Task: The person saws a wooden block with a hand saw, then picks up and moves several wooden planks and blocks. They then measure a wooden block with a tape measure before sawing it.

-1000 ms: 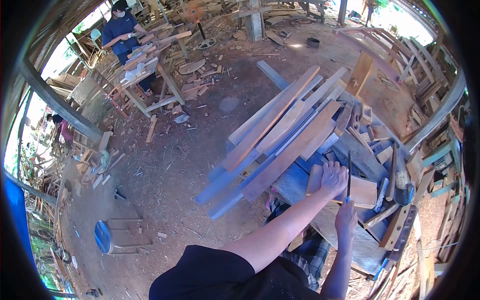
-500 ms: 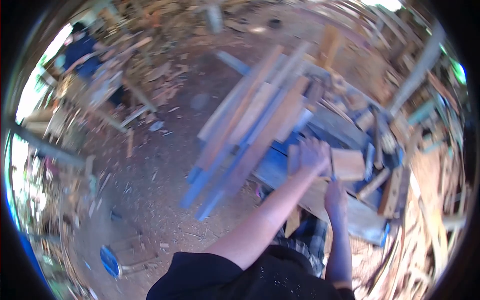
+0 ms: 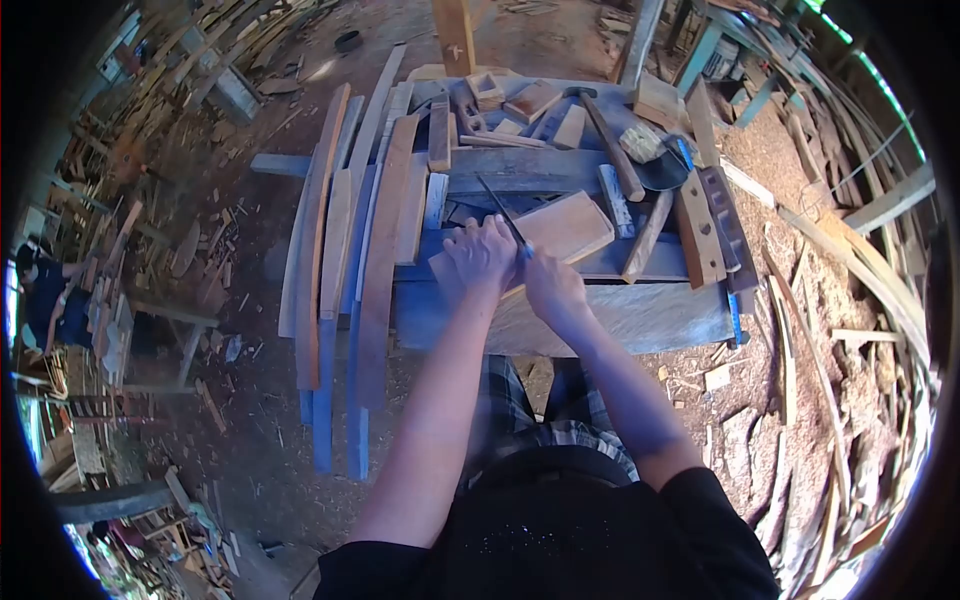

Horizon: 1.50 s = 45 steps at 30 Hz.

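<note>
A short wooden board (image 3: 572, 228) lies at a slant on the workbench (image 3: 640, 315). My left hand (image 3: 478, 255) presses down on the board's left part, its fingers bent over the wood. Close beside it, my right hand (image 3: 553, 288) is closed around the handle of a hand saw (image 3: 499, 208), seen almost edge-on. The saw's thin dark blade points away from me across the board, just right of my left fingers. Most of the handle is hidden in my right fist.
Several long planks (image 3: 385, 240) lie on the bench's left side. A hammer (image 3: 615, 150), wood blocks (image 3: 535, 100) and a holed wooden piece (image 3: 697, 230) sit at the back and right. Scrap wood covers the right floor; another person (image 3: 60, 300) is at far left.
My view has swung right, so the bench now sits nearer the middle and the picture is sharper. Both hands stay at the board, and the saw blade now shows clearly.
</note>
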Available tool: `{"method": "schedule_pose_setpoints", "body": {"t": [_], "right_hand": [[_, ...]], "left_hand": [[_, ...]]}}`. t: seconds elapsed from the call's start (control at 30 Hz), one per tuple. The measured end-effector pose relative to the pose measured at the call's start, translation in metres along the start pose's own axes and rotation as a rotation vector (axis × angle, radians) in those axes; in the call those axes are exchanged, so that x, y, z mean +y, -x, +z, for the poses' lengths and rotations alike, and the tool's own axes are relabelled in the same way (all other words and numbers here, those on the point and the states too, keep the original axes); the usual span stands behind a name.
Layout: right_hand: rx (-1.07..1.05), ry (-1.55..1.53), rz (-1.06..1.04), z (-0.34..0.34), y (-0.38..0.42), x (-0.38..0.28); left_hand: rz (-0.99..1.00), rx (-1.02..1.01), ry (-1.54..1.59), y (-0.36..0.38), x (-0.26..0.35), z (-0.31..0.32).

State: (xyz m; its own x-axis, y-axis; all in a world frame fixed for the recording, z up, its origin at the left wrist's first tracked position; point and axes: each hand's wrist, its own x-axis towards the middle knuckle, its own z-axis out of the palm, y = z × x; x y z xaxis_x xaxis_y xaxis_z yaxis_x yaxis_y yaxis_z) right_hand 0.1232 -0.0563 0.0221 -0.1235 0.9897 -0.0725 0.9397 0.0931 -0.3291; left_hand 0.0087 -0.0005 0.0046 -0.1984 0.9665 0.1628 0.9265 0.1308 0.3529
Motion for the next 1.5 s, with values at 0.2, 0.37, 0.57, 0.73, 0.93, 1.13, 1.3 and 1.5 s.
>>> {"method": "schedule_pose_setpoints", "body": {"t": [0.2,0.37,0.57,0.73,0.93,1.13,1.3,1.5], "right_hand": [[-0.025,0.01,0.056,-0.015,0.026,-0.002],[-0.045,0.07,-0.057,0.0,0.012,0.006],[-0.045,-0.013,0.107,-0.016,0.021,-0.005],[-0.069,-0.039,0.127,-0.015,0.03,-0.002],[0.016,0.0,0.022,-0.002,0.009,-0.001],[-0.049,-0.043,0.104,-0.009,0.03,0.002],[0.047,0.009,0.02,0.003,0.0,-0.004],[-0.088,-0.015,0.124,-0.005,0.03,0.0]], "left_hand": [[-0.004,-0.006,-0.025,0.0,0.002,-0.003],[0.015,-0.016,-0.063,0.001,0.003,-0.004],[0.014,0.027,-0.067,0.001,0.002,0.0],[0.04,0.115,-0.059,0.003,0.004,-0.001],[0.05,0.129,-0.083,0.003,0.0,0.006],[0.017,-0.04,-0.054,0.001,0.003,-0.005],[0.011,-0.041,-0.095,0.001,0.002,-0.002],[0.044,0.12,-0.104,0.002,-0.001,0.007]]}}
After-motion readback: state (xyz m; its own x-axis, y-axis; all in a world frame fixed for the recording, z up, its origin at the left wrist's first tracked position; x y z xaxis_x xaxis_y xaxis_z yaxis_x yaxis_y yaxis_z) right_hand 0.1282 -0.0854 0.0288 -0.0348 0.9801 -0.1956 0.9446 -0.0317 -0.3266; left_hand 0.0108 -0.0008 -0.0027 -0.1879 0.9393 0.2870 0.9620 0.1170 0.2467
